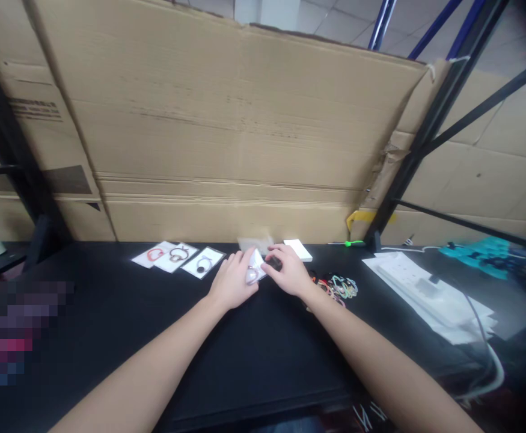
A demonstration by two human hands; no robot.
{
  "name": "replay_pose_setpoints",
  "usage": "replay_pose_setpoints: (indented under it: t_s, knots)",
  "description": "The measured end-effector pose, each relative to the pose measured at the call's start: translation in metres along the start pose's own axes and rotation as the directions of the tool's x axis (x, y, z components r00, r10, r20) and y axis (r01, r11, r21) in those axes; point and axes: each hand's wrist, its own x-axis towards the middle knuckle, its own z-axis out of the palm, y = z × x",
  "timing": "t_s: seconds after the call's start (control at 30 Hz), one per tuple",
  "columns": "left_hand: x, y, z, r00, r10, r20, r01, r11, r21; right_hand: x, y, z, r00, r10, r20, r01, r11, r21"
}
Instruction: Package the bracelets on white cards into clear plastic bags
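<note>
My left hand (233, 282) is closed on a small packet (254, 267), a white card in a clear sleeve with a pale loop on it. At the packet's right edge, my right hand (287, 270) has its thumb and fingertips drawn together on the sleeve. Left of my hands lie similar packets: one with a red loop (154, 255), one with a dark loop (177, 256), and one with a grey loop and dark round piece (203, 263). Beside my right wrist is a pile of coloured hair ties or cord loops (341, 286), partly covered by my forearm.
Behind my hands lie clear plastic sleeves (256, 243) and a stack of white cards (299, 249). A green-handled tool (354, 243) rests near the cardboard wall (226, 132). On the right are papers under a white power strip (418, 282) with a cable. Black metal posts flank the black table (244, 373).
</note>
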Motion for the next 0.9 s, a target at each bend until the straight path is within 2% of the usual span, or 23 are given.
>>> replay_pose_setpoints:
  t_s: [0.2, 0.33, 0.5, 0.67, 0.83, 0.9]
  knots:
    - [0.000, 0.003, -0.002, 1.000, 0.014, 0.022, -0.014, 1.000, 0.026, 0.001, 0.000, 0.006, 1.000, 0.007, 0.007, -0.007, 1.000, -0.020]
    - [0.000, 0.002, -0.001, 1.000, -0.001, 0.025, 0.000, 1.000, 0.027, 0.002, 0.001, 0.004, 0.998, 0.064, -0.001, -0.064, 0.994, 0.092]
    - [0.000, 0.002, -0.005, 0.998, 0.054, 0.040, -0.054, 0.999, -0.002, 0.005, 0.008, -0.007, 0.982, 0.053, 0.182, -0.119, 0.919, 0.375]
    - [-0.001, 0.005, -0.008, 0.989, 0.128, 0.078, -0.129, 0.992, 0.004, 0.006, 0.012, -0.012, 0.983, 0.077, 0.168, -0.130, 0.935, 0.329]
    - [0.000, 0.006, -0.006, 0.982, 0.160, 0.101, -0.164, 0.986, 0.038, 0.006, 0.010, -0.010, 0.927, 0.031, 0.373, -0.182, 0.908, 0.378]
    - [0.000, 0.006, -0.005, 0.985, 0.146, 0.091, -0.151, 0.988, 0.046, 0.006, 0.014, -0.010, 0.913, 0.062, 0.403, -0.224, 0.901, 0.370]
